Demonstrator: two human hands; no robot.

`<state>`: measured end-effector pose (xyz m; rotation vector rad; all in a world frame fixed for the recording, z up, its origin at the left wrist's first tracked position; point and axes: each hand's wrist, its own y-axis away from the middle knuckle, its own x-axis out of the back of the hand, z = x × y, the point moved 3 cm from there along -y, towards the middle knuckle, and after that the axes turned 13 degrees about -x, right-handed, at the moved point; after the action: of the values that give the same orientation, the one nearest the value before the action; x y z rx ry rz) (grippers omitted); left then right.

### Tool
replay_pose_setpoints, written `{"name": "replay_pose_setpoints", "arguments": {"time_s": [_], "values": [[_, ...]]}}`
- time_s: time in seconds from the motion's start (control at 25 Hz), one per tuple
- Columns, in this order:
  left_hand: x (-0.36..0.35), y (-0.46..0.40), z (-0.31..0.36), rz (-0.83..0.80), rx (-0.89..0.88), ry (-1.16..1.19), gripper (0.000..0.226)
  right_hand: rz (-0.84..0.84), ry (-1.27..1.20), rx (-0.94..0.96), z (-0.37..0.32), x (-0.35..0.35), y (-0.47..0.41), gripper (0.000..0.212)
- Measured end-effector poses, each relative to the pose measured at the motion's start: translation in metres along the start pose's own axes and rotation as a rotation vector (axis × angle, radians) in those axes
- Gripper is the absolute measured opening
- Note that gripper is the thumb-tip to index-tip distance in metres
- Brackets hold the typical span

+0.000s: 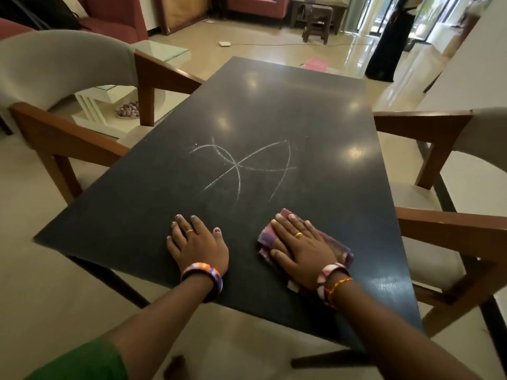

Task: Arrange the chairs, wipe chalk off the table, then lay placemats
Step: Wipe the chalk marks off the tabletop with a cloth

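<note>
White chalk lines (241, 167) cross on the black table (274, 111), just past both hands. The right hand (299, 249) presses flat on a purple checked cloth (344, 249). The left hand (196, 244) lies flat beside it, holding nothing.

We see a red sofa (109, 15) far back, a pink box (317, 63) on the shiny floor (274, 50), a small wooden stool (318, 23), and maybe a bowl of purple balls (128, 109).

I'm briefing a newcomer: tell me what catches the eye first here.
White chalk lines cross in the middle of the dark table. At its near edge, the right hand presses flat on a purple checked cloth, the left hand rests flat beside it.
</note>
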<state>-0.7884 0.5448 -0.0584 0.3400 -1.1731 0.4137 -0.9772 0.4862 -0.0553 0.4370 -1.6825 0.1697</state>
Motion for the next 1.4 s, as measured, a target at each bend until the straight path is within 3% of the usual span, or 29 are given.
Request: {"name": "replay_pose_setpoints", "arguments": {"time_s": [0.16, 0.28, 0.36, 0.56, 0.64, 0.76, 0.96, 1.12, 1.2, 1.4], "values": [[0.034, -0.032, -0.040, -0.007, -0.248, 0.122, 0.050, 0.038, -0.001, -0.418, 0.035, 0.013, -0.032, 0.064], [0.066, -0.082, -0.093, 0.028, -0.341, 0.013, 0.047, 0.089, -0.038, -0.688, -0.003, 0.009, -0.060, 0.062], [0.080, -0.113, -0.126, 0.027, -0.338, -0.102, 0.047, 0.103, -0.044, -0.647, -0.052, 0.004, -0.081, 0.063], [0.083, -0.140, -0.161, -0.207, -0.461, -0.243, 0.053, 0.033, -0.068, -0.238, -0.203, -0.019, -0.111, 0.063], [0.080, -0.138, -0.165, -0.235, -0.506, -0.246, 0.054, -0.010, -0.051, -0.146, -0.219, -0.020, -0.114, 0.060], [0.078, -0.138, -0.172, -0.208, -0.541, -0.226, 0.054, 0.040, -0.046, -0.248, -0.170, -0.014, -0.103, 0.059], [0.074, -0.140, -0.177, -0.085, -0.575, -0.140, 0.050, 0.116, -0.112, -0.779, -0.041, 0.002, -0.043, 0.060], [0.073, -0.141, -0.176, -0.033, -0.586, -0.148, 0.049, 0.138, -0.128, -0.985, -0.047, 0.002, -0.047, 0.063], [0.071, -0.143, -0.176, -0.021, -0.589, -0.159, 0.049, 0.154, -0.080, -0.876, -0.085, -0.002, -0.074, 0.063], [0.069, -0.144, -0.179, -0.026, -0.592, -0.167, 0.051, 0.068, -0.078, -0.378, -0.234, -0.024, -0.145, 0.063]]}}
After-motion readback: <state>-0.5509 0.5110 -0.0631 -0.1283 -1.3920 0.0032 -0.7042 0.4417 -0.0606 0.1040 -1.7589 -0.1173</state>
